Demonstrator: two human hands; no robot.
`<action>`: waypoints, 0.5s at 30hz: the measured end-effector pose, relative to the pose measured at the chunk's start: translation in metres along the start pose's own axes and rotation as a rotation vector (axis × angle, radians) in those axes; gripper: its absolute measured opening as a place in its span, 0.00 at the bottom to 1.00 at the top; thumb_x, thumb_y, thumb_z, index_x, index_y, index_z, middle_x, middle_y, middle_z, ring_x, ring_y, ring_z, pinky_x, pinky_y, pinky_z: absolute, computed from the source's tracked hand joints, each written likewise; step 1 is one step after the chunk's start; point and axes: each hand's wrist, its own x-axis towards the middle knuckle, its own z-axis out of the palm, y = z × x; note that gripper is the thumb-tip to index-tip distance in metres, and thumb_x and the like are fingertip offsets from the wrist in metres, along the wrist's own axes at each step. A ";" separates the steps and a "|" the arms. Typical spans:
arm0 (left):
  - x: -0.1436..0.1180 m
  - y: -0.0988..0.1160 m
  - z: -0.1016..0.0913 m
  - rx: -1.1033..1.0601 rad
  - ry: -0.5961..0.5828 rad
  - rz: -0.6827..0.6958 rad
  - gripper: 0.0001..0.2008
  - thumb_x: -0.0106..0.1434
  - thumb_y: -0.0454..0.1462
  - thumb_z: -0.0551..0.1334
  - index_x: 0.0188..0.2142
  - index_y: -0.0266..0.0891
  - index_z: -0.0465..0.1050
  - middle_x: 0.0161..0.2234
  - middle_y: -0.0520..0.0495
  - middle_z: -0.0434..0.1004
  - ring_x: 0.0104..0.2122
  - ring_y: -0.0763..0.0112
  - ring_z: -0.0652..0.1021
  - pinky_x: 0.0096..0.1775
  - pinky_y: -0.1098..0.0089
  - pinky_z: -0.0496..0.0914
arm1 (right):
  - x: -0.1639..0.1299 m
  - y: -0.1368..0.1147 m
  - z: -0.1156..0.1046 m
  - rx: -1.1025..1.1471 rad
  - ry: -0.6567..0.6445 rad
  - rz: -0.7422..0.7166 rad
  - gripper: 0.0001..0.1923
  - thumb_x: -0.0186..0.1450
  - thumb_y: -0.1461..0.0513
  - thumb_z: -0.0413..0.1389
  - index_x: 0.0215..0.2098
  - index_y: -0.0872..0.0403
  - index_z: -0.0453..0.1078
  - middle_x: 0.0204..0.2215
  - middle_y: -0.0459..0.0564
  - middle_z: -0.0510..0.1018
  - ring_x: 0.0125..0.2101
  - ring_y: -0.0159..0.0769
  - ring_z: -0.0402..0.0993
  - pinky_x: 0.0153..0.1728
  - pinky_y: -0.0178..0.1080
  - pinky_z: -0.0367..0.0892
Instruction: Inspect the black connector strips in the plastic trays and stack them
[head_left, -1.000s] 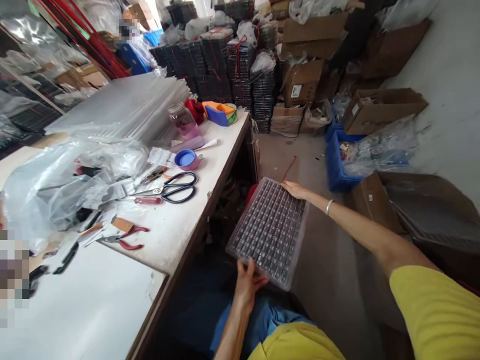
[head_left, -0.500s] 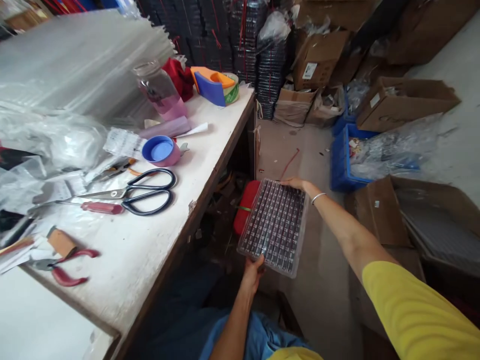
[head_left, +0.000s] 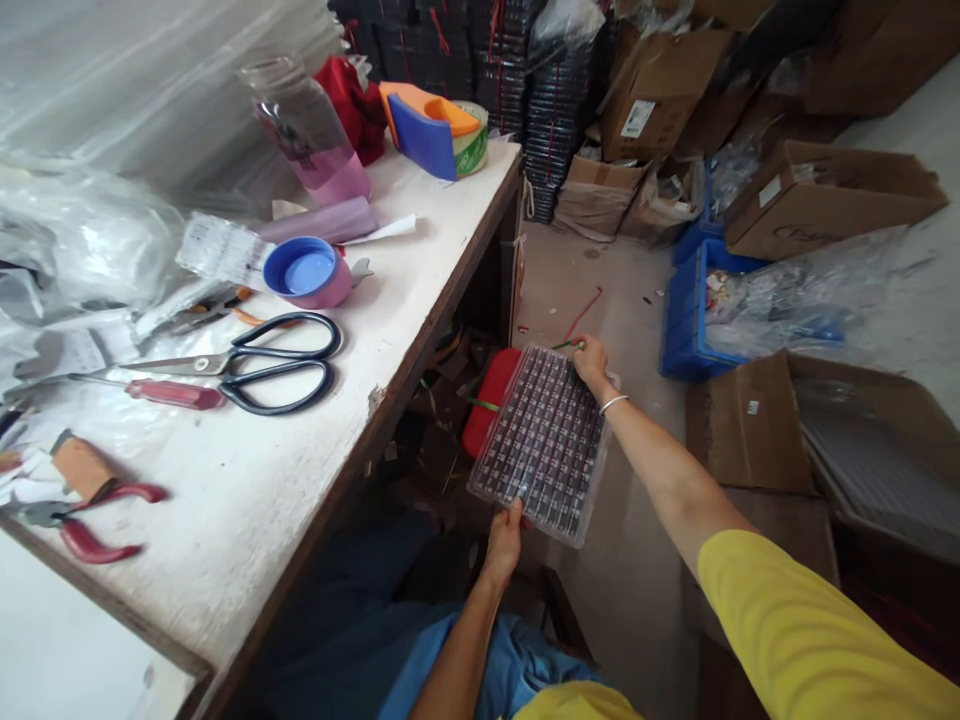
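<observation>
A clear plastic tray [head_left: 536,440], filled with rows of small dark pieces with pale marks, lies tilted beside the table. Gripping its near edge is my left hand [head_left: 504,543], thumb on top and fingers underneath. My right hand [head_left: 591,364] is closed at the tray's far edge, on the end of a thin green strap [head_left: 568,345]. Under the tray's left side shows a red object [head_left: 491,400], perhaps a stool top, with a green strap across it. What supports the tray from below is hidden.
On the white table [head_left: 285,520] lie scissors [head_left: 277,365], a screwdriver [head_left: 180,393], pliers [head_left: 90,520], a blue-pink cup [head_left: 307,272], a bottle [head_left: 307,135] and a tape dispenser [head_left: 431,130]. Blue crates [head_left: 686,320] and cardboard boxes [head_left: 757,425] line the right side. Black stacks [head_left: 555,120] stand behind.
My right hand has gone from lying along the tray's far edge to a closed grip on the green strap there. My left hand still grips the near edge. The view has shifted slightly.
</observation>
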 end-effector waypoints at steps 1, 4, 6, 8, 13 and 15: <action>-0.001 0.001 0.000 0.022 0.005 0.006 0.17 0.64 0.45 0.58 0.45 0.35 0.70 0.42 0.46 0.74 0.38 0.66 0.76 0.40 0.61 0.73 | -0.004 0.000 0.000 -0.027 0.016 -0.008 0.19 0.67 0.56 0.54 0.52 0.55 0.65 0.50 0.53 0.71 0.46 0.39 0.71 0.45 0.48 0.69; -0.004 0.002 0.001 0.077 0.017 0.021 0.17 0.64 0.46 0.58 0.45 0.35 0.70 0.41 0.46 0.74 0.38 0.67 0.76 0.40 0.62 0.73 | -0.011 -0.004 -0.002 -0.100 0.022 -0.050 0.18 0.67 0.56 0.54 0.52 0.55 0.66 0.49 0.53 0.71 0.45 0.39 0.71 0.45 0.48 0.69; -0.005 0.003 0.002 0.104 0.029 0.030 0.17 0.64 0.46 0.58 0.44 0.34 0.70 0.41 0.46 0.74 0.38 0.67 0.76 0.39 0.62 0.73 | -0.012 -0.010 -0.001 -0.143 0.009 -0.077 0.18 0.67 0.56 0.54 0.52 0.55 0.66 0.49 0.53 0.71 0.45 0.39 0.71 0.44 0.47 0.70; -0.005 0.004 0.002 0.124 0.044 0.038 0.17 0.64 0.45 0.58 0.45 0.35 0.70 0.41 0.46 0.74 0.38 0.66 0.76 0.40 0.61 0.73 | -0.010 -0.018 0.001 -0.183 -0.006 -0.098 0.18 0.67 0.56 0.54 0.52 0.55 0.66 0.49 0.53 0.71 0.45 0.39 0.71 0.44 0.47 0.70; 0.000 0.007 0.002 0.158 0.065 0.037 0.17 0.64 0.45 0.58 0.46 0.35 0.70 0.43 0.45 0.74 0.39 0.66 0.76 0.41 0.61 0.73 | 0.002 -0.042 0.013 -0.249 -0.038 -0.148 0.18 0.67 0.56 0.54 0.52 0.55 0.66 0.49 0.53 0.71 0.45 0.38 0.71 0.44 0.47 0.70; 0.003 0.007 0.003 0.165 0.061 0.032 0.17 0.64 0.45 0.58 0.47 0.35 0.69 0.44 0.45 0.74 0.40 0.65 0.76 0.41 0.60 0.73 | 0.007 -0.047 0.016 -0.265 -0.047 -0.164 0.18 0.66 0.56 0.54 0.52 0.55 0.66 0.49 0.53 0.71 0.45 0.38 0.71 0.44 0.47 0.70</action>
